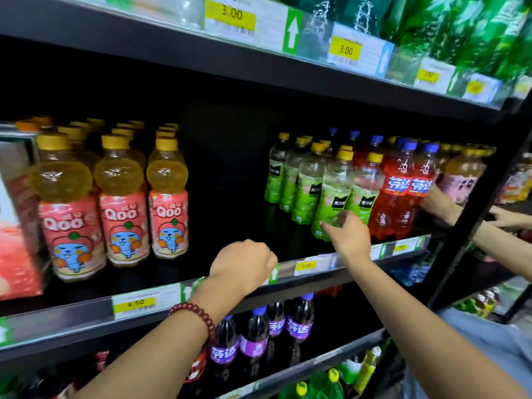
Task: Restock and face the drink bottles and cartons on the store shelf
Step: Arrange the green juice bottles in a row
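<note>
On the middle shelf [230, 280] stand rows of pink-labelled Qoo bottles [123, 197] at the left and green-labelled juice bottles [305, 185] at the right, with a dark gap between them. My right hand [348, 234] grips the lower part of the front green-labelled bottle [334, 197]. My left hand [244, 264] hovers over the shelf's front edge with fingers curled and holds nothing. A red bead bracelet sits on my left wrist.
Red soda bottles [400, 191] stand right of the green ones. Another person's hands [437, 203] reach into the shelf at the far right. A pink carton [17, 226] is at the far left. Purple soda bottles [259, 335] fill the shelf below; green bottles stand above.
</note>
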{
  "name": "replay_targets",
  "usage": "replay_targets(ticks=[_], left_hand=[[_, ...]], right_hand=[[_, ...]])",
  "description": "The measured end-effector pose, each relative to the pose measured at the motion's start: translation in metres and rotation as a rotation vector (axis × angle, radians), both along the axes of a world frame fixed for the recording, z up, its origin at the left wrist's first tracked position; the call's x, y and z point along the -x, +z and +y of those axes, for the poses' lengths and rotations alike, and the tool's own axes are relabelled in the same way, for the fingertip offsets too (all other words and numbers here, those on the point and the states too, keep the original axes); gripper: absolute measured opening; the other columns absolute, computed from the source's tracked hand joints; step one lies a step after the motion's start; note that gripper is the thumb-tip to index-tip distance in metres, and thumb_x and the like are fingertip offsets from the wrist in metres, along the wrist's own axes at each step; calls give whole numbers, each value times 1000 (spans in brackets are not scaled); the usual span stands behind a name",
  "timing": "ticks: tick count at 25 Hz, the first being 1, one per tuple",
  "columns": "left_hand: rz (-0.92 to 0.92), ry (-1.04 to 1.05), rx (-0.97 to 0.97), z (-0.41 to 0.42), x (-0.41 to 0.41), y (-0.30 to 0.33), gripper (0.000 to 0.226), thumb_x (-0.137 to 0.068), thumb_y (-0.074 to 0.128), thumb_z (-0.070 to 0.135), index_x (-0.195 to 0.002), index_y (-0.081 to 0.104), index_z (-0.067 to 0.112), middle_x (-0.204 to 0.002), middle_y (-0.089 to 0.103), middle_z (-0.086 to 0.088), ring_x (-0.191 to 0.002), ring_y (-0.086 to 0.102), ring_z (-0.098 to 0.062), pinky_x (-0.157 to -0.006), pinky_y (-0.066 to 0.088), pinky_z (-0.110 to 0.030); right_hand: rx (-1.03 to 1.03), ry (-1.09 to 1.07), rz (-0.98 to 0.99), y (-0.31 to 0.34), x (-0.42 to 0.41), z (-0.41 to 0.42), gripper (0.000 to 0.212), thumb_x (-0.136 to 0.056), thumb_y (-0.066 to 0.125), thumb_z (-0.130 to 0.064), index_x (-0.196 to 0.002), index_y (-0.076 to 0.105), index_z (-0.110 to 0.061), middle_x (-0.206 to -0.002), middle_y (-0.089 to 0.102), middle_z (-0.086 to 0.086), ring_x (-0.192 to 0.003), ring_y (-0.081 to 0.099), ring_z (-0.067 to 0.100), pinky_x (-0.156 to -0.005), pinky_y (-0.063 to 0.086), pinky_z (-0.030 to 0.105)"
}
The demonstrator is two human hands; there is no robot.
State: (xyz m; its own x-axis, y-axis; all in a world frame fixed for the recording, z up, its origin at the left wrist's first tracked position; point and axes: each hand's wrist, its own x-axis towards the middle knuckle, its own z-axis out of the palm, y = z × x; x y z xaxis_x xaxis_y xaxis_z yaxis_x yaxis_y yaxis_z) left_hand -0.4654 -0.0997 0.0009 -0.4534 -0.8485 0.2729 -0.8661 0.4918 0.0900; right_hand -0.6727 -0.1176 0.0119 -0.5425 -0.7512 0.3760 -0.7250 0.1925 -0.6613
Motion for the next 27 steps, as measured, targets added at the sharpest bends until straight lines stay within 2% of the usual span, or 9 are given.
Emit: replay_targets(ticks=[4,6,9,12,16,20,22,24,27], left_hand=[[-15,-25,-5,-5,-1,-2,44,-101,31,36,-94,65,9,-101,67,-17,-96,62,-37,-75,46,-35],[-35,-28,24,-4,0,-3,44,-102,30,36,-88,63,11,-95,67,-15,-92,63,-36,-73,46,-35],[-95,-23,86,-2,1,-7,41,-103,27,35,-80,55,15,-90,67,-12,-87,63,-35,-66,41,-34],[-100,9,97,-1,2,-8,42,-102,27,36,-81,57,15,-90,67,-12,-88,63,-34,-63,35,-33],[-57,21,65,-2,2,-6,43,-102,29,35,-83,61,13,-89,67,-12,-88,63,-34,-63,35,-32],[59,8,-4,6,0,-2,40,-100,32,37,-70,47,16,-79,63,-10,-84,63,-34,-61,34,-32],[281,9,-19,10,-4,-3,42,-98,38,41,-66,45,15,-68,56,-4,-79,62,-32,-59,34,-32],[703,-8,36,16,-10,1,35,-94,47,41,-67,55,20,-64,57,5,-75,62,-24,-61,41,-32],[1227,-64,18,33,-17,32,29,-90,59,39,-112,65,20,-101,68,7,-95,63,-5,-84,50,-24]], right_hand=[[20,-22,-3,9,15,-16,58,-81,73,-36,-116,47,4,-109,60,22,-102,57,37,-75,43,39],[-12,-36,-22,12,17,-28,55,-78,74,-42,-99,46,0,-87,59,15,-87,58,34,-66,42,39],[-82,-103,-75,13,15,-45,55,-76,74,-47,-82,37,-6,-63,38,3,-58,44,21,-46,28,32],[-99,-131,-88,13,15,-52,53,-77,75,-43,-97,45,-4,-78,49,7,-81,57,29,-59,34,32],[-41,80,-122,8,13,-47,73,-71,81,-35,-123,44,1,-116,58,14,-109,56,32,-77,45,34],[94,275,-215,9,-15,-17,57,-67,84,-23,-111,49,-12,-104,59,1,-98,56,20,-78,40,26],[211,356,-291,19,-34,4,53,-68,84,-21,-108,50,-18,-99,59,-6,-95,55,14,-77,40,24],[299,451,-397,34,-53,28,52,-69,83,-20,-107,49,-24,-97,59,-17,-92,57,6,-73,42,18],[279,530,-398,51,-82,67,55,-72,81,-19,-104,39,-34,-93,45,-34,-85,51,-10,-72,38,6]])
